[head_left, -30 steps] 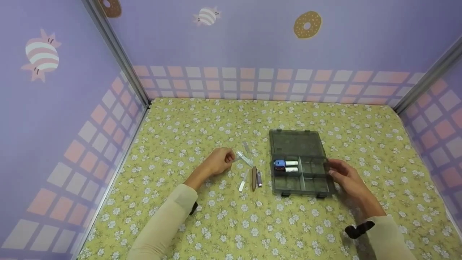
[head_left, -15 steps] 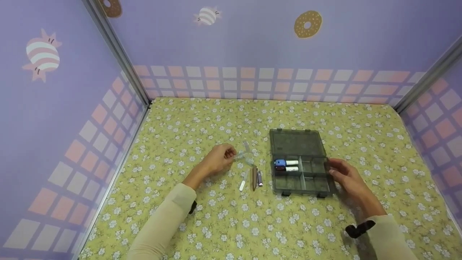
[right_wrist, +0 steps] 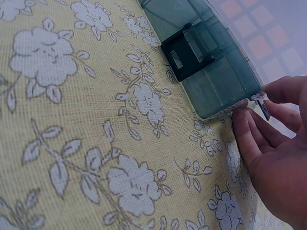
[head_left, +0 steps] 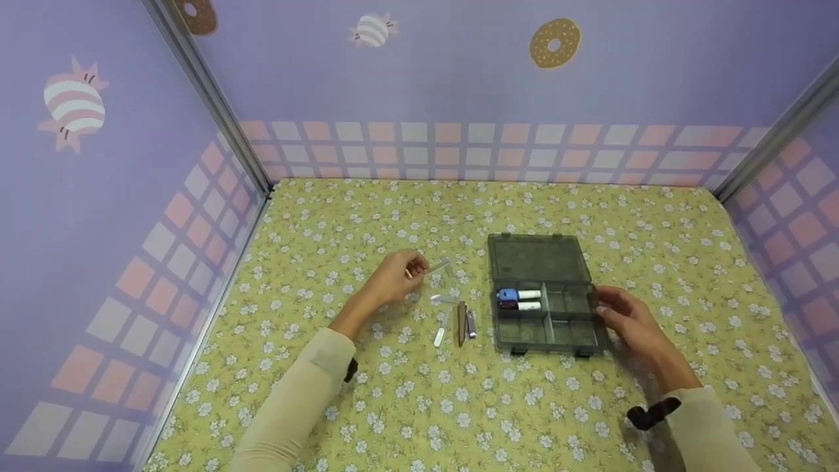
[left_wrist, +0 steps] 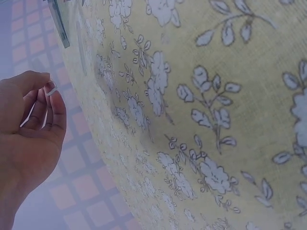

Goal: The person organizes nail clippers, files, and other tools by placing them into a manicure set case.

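Note:
My left hand [head_left: 398,275] pinches a thin clear strip [head_left: 435,267] at one end, over the cloth. In the left wrist view, a small pale end of the strip [left_wrist: 52,91] shows between thumb and finger. On the right, my right hand [head_left: 629,321] grips the side edge of a smoky clear compartment box [head_left: 550,350], thumb at the rim and fingers against the wall. The box lies with its lid [head_left: 541,257] folded back. Two nail polish bottles, one blue [head_left: 508,295] and one dark red [head_left: 508,305], both white-capped, lie in its back left compartment.
Between hand and box, another clear strip [head_left: 444,299], a translucent file-like stick with a white end [head_left: 439,337], a brown pointed stick [head_left: 461,324] and nail clippers [head_left: 470,324] lie on the floral cloth [head_left: 367,406]. Patterned walls [head_left: 419,78] enclose the table's back and sides.
My left hand has moved slightly away from me and raised its clear strip, leaving another strip lying behind the brown stick. My right hand stays on the box.

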`<state>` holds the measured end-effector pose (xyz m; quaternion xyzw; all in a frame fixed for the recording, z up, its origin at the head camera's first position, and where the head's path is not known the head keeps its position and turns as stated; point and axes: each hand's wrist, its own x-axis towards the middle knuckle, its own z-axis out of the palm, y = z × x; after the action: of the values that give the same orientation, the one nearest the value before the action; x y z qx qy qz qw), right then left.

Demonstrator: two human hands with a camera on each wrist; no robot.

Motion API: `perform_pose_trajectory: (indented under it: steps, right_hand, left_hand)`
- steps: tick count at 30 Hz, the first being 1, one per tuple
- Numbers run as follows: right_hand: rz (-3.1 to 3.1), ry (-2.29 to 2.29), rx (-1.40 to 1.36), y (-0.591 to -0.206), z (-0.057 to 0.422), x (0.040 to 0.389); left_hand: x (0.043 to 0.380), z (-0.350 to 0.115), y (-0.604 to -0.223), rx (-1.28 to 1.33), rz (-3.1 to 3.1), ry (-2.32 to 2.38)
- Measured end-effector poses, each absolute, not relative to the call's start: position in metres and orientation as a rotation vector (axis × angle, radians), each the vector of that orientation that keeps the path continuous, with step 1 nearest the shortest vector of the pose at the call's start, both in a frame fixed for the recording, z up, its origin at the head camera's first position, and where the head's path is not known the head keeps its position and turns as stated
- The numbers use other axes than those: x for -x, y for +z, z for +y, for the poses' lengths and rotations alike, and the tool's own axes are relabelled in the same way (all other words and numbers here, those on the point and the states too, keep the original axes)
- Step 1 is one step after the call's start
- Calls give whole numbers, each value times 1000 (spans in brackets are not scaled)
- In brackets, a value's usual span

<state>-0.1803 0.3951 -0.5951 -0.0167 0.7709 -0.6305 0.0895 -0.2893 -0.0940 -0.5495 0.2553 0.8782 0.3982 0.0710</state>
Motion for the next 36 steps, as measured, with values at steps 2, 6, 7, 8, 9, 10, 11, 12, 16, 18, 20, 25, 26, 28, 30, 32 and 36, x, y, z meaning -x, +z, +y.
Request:
perform_pose_trajectory:
  steps: [2,6,7,8,9,10,11,12,16,18,20,25,26,28,30,32,36]
  right_hand:
    - [2292,-1879,53,-596,395,181]
    - [2290,-1887,52,-598,395,182]
    - [2296,-1884,49,-597,395,181]
    - [2300,-1879,51,-597,395,181]
    - [2304,-1876,47,-597,395,180]
    - [2309,-1870,44,-597,395,180]
    - [2314,-1863,39,-597,396,179]
    - [2320,-1854,38,-597,396,178]
    - [2329,-1845,23,-597,395,179]
    - [2324,-1849,24,-597,395,179]
    - [2310,-1864,28,-596,395,180]
    - [2294,-1884,38,-594,397,179]
    - [2294,-1885,34,-594,398,178]
    - [2290,-1894,29,-594,398,178]
    - [2291,-1895,31,-595,398,178]
    - [2299,-1891,35,-595,397,178]
    - [2298,-1904,47,-597,395,179]
  left_hand:
    - [289,-93,-549,-764,2639,1206]
    - [286,-86,-547,-792,2608,1215]
    - [285,-82,-546,-803,2594,1220]
    - [285,-78,-545,-814,2578,1224]
    - [284,-74,-544,-827,2564,1226]
    - [283,-69,-543,-837,2554,1225]
    - [282,-64,-541,-849,2539,1227]
    - [282,-59,-540,-863,2525,1227]
    - [280,-38,-535,-902,2483,1223]
    - [279,-26,-534,-909,2472,1228]
    - [279,-14,-534,-927,2468,1232]
    - [276,21,-532,-1002,2459,1221]
    - [276,28,-532,-1018,2455,1215]
    - [274,42,-531,-1051,2440,1211]
    - [273,54,-530,-1087,2434,1201]
    - [271,64,-530,-1108,2430,1194]
    - [269,80,-531,-1139,2418,1195]
